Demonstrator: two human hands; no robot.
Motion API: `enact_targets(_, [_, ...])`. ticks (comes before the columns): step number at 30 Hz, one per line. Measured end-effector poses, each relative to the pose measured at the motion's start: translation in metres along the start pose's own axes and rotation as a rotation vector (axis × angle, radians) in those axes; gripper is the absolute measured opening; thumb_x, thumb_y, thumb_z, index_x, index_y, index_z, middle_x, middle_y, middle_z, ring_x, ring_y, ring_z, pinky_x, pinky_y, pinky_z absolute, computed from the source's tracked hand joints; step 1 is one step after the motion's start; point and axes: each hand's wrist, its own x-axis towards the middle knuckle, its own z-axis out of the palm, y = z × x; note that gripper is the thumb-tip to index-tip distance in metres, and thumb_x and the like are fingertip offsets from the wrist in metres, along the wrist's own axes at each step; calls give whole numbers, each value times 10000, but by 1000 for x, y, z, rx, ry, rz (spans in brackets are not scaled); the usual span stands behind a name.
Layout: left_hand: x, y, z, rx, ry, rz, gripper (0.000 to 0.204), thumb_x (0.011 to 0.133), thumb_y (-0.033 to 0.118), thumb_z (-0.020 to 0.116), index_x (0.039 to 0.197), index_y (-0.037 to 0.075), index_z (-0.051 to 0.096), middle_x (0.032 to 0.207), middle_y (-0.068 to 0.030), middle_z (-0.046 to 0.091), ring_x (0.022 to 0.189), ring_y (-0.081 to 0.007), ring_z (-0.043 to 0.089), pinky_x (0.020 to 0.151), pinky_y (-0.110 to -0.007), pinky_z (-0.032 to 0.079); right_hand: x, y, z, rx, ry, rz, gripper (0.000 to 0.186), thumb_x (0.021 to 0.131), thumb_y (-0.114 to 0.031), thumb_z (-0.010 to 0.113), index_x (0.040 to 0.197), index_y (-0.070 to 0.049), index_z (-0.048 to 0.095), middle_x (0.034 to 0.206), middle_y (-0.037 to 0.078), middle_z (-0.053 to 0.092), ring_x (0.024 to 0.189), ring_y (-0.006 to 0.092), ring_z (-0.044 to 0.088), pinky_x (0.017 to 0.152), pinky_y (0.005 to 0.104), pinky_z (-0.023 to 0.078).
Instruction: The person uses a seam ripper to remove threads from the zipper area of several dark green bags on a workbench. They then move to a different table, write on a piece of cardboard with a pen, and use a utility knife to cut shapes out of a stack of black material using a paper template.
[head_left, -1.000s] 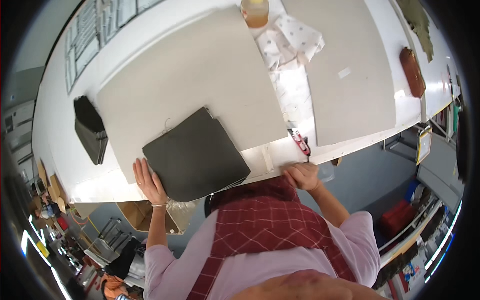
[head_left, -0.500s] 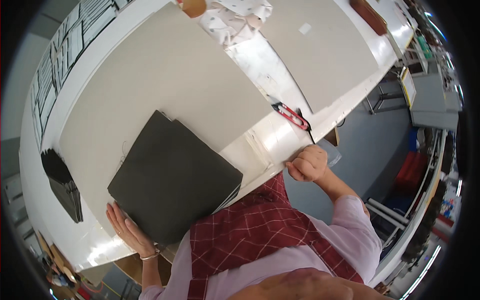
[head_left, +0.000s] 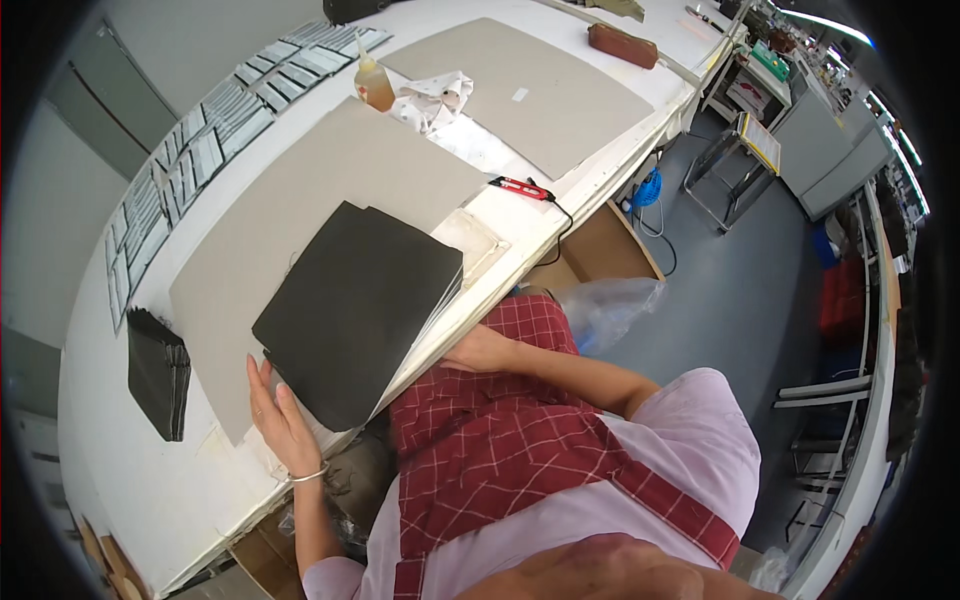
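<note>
One black stack (head_left: 360,315) beside left hand (head_left: 284,428)

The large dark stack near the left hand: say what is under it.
A grey board shows beneath the stack, reaching past its far side, with the white table around the board. Part of the board's near edge and anything else the stack covers cannot be seen.

Amber-liquid bottle (head_left: 375,86) stands beside crumpled cloth (head_left: 437,102); brown pouch (head_left: 622,46) lies farther right; cardboard box (head_left: 606,244), clear plastic bag (head_left: 612,312) sit below table (head_left: 115,480).
</note>
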Motion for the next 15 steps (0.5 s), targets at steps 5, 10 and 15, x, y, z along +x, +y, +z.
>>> enact_targets(5, [-4, -1, -8, 1, 47, -3, 545, 1051, 306, 415, 1506, 11, 357, 1331, -246, 577, 1241, -347, 534, 1061, -418, 377, 30, -1, 12, 77, 105, 9, 472, 837, -243, 707, 1234, -9, 605, 1249, 233, 588, 1199, 406, 549, 1061, 480, 412])
enact_targets(10, [-9, 0, -3, -49, 99, 20, 527, 1037, 264, 460, 1494, 16, 374, 1315, -253, 583, 1200, -361, 569, 1035, -418, 404, 38, 0, 3, 124, 14, 11, 566, 700, -207, 829, 1189, -1, 633, 1190, 238, 613, 1158, 417, 569, 1025, 473, 440])
enact_targets(15, [-11, 3, 1, -80, 183, 26, 461, 1019, 213, 505, 1426, 4, 450, 1271, -233, 614, 1178, -358, 583, 1017, -419, 420, 43, 6, 3, 113, -60, 11, 544, 725, -156, 807, 1227, -35, 638, 1239, 213, 613, 1180, 388, 564, 1037, 450, 442])
